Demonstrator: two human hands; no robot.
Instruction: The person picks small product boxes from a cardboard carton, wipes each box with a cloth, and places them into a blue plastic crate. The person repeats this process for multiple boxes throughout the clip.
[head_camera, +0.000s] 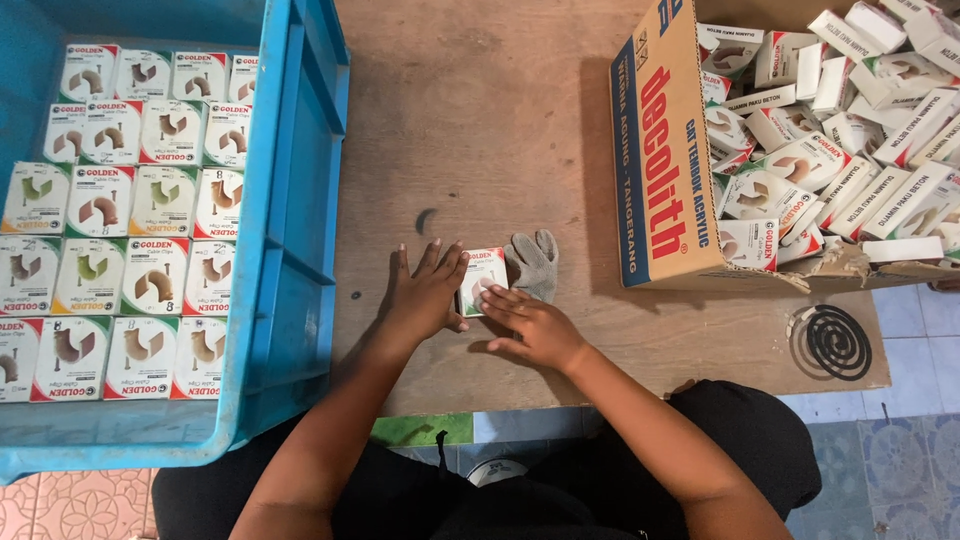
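On the worn brown wooden table (500, 130), mid-front edge, both hands press a small white cardboard box (482, 278) lying flat. Left hand (425, 295) is open, palm down, fingers spread, its edge touching the box's left side. Right hand (535, 322) is also open and flat, fingertips resting on the box's lower right corner; neither hand grips it. Grey knit glove (535, 262), limp and crumpled, lies just right of the box, touching it. Blue plastic crate (290, 200) at left holds neat rows of the same square boxes, faces up. Corrugated cardboard carton (660, 160) at right is heaped with loose boxes, jumbled. Dark spiral coil (838, 342) sits near the table's right corner.
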